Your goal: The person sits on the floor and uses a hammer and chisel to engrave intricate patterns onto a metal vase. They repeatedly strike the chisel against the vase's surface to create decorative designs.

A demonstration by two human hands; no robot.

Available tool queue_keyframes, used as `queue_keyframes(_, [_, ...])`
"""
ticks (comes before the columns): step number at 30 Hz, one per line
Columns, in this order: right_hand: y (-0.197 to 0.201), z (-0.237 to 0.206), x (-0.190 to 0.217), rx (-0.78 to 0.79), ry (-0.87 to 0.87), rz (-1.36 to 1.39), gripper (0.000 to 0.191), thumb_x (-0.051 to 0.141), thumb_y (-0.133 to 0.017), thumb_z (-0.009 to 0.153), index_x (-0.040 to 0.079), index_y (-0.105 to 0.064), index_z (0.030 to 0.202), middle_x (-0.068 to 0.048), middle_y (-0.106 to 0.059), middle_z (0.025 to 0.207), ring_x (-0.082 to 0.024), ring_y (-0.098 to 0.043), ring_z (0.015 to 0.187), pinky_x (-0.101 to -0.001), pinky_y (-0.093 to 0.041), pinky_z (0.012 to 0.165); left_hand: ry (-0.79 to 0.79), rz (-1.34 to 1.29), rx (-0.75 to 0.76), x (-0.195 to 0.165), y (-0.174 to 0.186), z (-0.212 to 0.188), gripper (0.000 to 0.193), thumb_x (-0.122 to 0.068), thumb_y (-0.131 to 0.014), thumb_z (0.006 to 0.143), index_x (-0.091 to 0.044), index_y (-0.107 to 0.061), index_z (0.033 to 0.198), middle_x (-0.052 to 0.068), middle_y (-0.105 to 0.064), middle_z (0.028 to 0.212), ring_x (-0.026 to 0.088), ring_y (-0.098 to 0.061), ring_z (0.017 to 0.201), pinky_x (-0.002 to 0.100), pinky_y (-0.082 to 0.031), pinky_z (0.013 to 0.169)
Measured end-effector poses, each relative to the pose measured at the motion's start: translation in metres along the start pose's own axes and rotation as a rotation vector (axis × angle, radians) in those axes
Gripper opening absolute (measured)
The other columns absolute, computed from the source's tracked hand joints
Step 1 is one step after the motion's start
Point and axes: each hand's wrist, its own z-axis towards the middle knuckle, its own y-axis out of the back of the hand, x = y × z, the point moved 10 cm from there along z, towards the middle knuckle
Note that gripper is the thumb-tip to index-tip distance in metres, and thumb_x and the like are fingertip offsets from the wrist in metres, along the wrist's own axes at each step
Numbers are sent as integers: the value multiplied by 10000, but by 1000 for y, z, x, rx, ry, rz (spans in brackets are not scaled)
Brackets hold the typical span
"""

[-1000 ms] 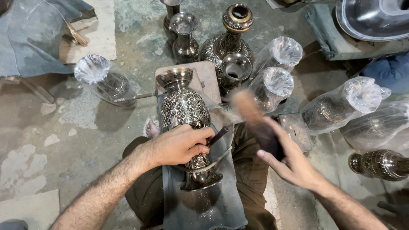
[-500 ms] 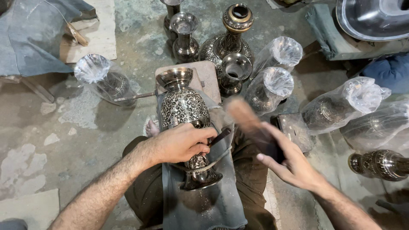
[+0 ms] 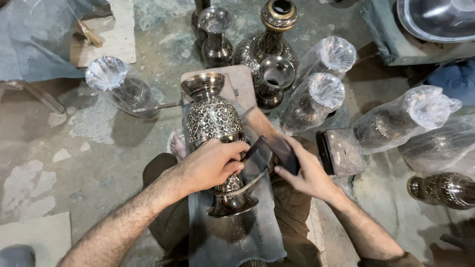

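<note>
Vase under work on lap cloth.
Left hand [image 3: 210, 165] clenched around the vase [image 3: 215, 131]; right hand [image 3: 307, 170] grasping a blurred hammer [image 3: 269, 138].

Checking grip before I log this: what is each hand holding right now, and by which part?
Left hand holds the engraved metal vase around its lower body, with a thin dark tool at the fingers. Right hand grips a blurred mallet by its handle.
</note>
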Motion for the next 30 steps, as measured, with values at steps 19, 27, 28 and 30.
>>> queue_keyframes(19, [34,4,-1,-134,107,-53,702,171,-796,861,16,-469,1462,-186,-686,1236,-218,-659,1138,-367,-543,941,104,52,25,-2,-2,2,307,-46,-686,887,-16,-624,1186,134,-784,875,283,-778,827,402,-602,732])
queue_keyframes(27, [2,19,-32,-21,-20,-61,613,228,-846,843,-4,-552,1328,-126,-707,894,-149,-659,720,-327,-547,644,240,99,-99,-4,13,-14,303,-149,-698,921,-101,-637,1214,156,-744,705,329,-771,745,613,-423,951])
queue_keyframes(28, [1,22,-38,-64,-63,-19,604,225,-845,825,-2,-566,1311,-110,-718,907,-147,-650,710,-322,-539,636,239,103,-96,-3,12,-14,292,-155,-695,928,-105,-640,1210,160,-739,717,342,-763,759,624,-424,952])
queue_keyframes(30, [3,26,-47,-135,-117,224,555,220,-847,840,-26,-579,1259,-83,-718,946,-140,-648,769,-311,-546,694,211,123,-114,-4,12,-15,278,-150,-701,924,-94,-643,1191,168,-738,728,365,-753,768,640,-420,933])
